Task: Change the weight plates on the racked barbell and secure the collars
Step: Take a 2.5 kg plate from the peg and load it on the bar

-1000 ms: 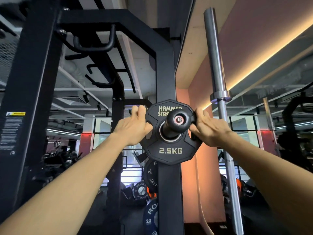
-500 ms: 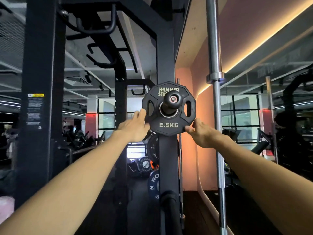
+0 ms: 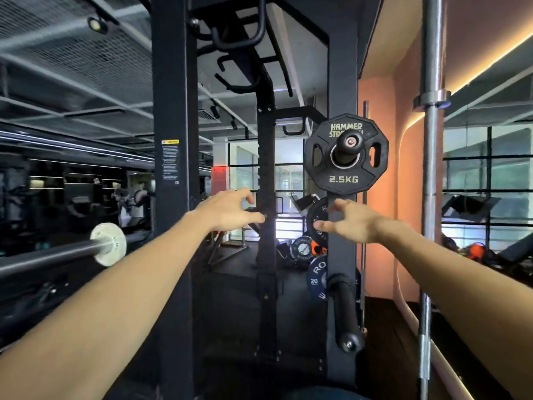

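Clearly, the black 12-sided rubber-coated plate marked 2.5KG [image 3: 346, 154] hangs on a black storage peg [image 3: 347, 147] on the dark steel rack upright [image 3: 341, 82], seated back against the post with nothing gripping it. Both hands hang below it and apart from it. The left hand [image 3: 230, 210] is loosely spread with curled fingers and holds nothing, and the right hand [image 3: 350, 223] is likewise spread and empty, its fingertips in front of the upright just under the plate's lower edge.

By its marking, the plate should be light enough for 1 hand. It is a stiff disc with a matte coating that looks grippy rather than slick, and it seems unlikely to suffer from a knock. The best holds are the 2 oval slots either side of the hub, or a pinch on the rim. I judge it must slide straight along the peg to come off without binding.

To the left, the dark racked barbell [image 3: 49, 255] shows 1 small white round plate [image 3: 109, 243] on its sleeve, with no collar that I can make out outside it. A tall chrome bar [image 3: 431, 168] stands upright at the right. Lower down the rack, a blue disc marked 20 [image 3: 317, 278] would be far heavier and calls for both hands.
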The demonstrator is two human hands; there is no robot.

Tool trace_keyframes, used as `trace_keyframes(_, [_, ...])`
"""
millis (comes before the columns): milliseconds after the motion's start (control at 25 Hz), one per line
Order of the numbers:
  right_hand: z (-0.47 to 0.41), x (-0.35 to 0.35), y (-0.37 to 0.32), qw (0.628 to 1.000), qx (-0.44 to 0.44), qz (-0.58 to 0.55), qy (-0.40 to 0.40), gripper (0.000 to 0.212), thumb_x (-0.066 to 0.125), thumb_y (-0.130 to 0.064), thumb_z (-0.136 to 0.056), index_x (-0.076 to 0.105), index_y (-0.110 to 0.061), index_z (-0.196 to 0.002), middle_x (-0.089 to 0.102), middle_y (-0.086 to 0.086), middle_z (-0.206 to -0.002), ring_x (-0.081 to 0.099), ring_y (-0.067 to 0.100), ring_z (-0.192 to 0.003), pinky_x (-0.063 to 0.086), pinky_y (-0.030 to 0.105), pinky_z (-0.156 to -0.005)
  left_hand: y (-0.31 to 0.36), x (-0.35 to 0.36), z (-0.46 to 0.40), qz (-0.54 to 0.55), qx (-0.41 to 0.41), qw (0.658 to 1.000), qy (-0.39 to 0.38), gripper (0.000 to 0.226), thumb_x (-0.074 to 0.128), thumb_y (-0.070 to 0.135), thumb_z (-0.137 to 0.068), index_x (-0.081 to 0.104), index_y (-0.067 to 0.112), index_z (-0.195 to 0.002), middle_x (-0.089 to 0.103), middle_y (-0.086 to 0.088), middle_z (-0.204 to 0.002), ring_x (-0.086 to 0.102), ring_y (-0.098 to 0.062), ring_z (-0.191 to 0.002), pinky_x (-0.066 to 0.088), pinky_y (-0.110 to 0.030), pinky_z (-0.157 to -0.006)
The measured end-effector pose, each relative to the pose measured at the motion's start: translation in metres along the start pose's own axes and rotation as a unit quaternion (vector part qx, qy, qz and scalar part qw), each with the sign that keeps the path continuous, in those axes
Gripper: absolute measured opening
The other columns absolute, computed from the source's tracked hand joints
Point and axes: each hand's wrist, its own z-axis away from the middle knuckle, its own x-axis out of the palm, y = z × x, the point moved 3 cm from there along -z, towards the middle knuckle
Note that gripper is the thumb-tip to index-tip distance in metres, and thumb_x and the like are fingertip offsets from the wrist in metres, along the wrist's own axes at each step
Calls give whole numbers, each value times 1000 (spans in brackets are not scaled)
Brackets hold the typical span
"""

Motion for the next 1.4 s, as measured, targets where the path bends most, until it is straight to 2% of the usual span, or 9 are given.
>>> trace_keyframes(160, [-1,29,-66,999,-38,-5,-19,77,53,-76,-70,49,-26,-128,51,0,-137,52,24,-120,39,44,-105,-66,-28,56,-9,-55,998,7,57,61,66,-76,52,34,-122,56,2,-123,53,-23,-111,44,-41,-96])
trace_keyframes(400, [-4,83,-218,992,-108,-46,-51,70,58,-66,-79,48,-21,-132,49,1,-138,49,24,-124,38,40,-106,-204,-92,137,-47,-135,990,1,59,56,74,-66,50,39,-114,55,2,-116,54,-23,-102,45,-42,-93])
trace_keyframes(480, [-5,104,-272,989,-124,-57,-53,71,59,-66,-79,46,-22,-134,48,1,-141,48,23,-127,37,42,-108,-251,-113,166,-60,-149,987,-2,58,56,74,-65,50,40,-111,55,0,-121,53,-24,-104,45,-42,-94])
trace_keyframes(680, [-1,159,-416,984,-148,-69,-73,75,56,-70,-78,41,-25,-136,46,1,-141,46,26,-127,36,48,-107,-374,-162,233,-80,-178,981,-13,60,60,64,-77,51,32,-127,41,0,-147,44,-25,-127,39,-39,-99])
trace_keyframes(840, [-8,188,-493,981,-153,-82,-80,76,54,-74,-75,43,-27,-134,50,0,-137,49,25,-122,35,49,-106,-444,-187,261,-66,-196,978,-24,59,60,63,-80,48,32,-129,48,-2,-139,49,-25,-120,41,-41,-99])
trace_keyframes(1080, [-35,221,-544,981,-144,-88,-92,67,54,-68,-81,42,-28,-135,46,1,-144,44,26,-129,35,45,-108,-513,-191,256,-42,-195,979,-31,60,59,64,-80,47,33,-129,48,-3,-136,49,-25,-119,41,-43,-101])
trace_keyframes(1240, [-63,241,-532,987,-105,-81,-91,76,51,-78,-69,43,-34,-129,49,0,-141,46,26,-128,33,47,-109,-539,-179,219,-23,-166,985,-31,60,60,62,-80,43,33,-130,50,-2,-127,52,-24,-110,42,-38,-90])
trace_keyframes(1320, [-83,250,-520,991,-80,-79,-79,87,47,-85,-57,44,-34,-127,53,-3,-135,49,25,-124,34,47,-108,-548,-167,192,-13,-144,989,-27,60,60,60,-81,42,32,-131,50,-2,-127,51,-24,-114,41,-37,-91])
trace_keyframes(1400, [-108,257,-505,993,-53,-78,-67,88,49,-85,-59,46,-30,-127,55,-4,-132,51,23,-120,37,46,-106,-557,-154,160,5,-121,992,-32,61,61,61,-81,42,33,-131,50,-3,-133,51,-23,-115,42,-38,-93])
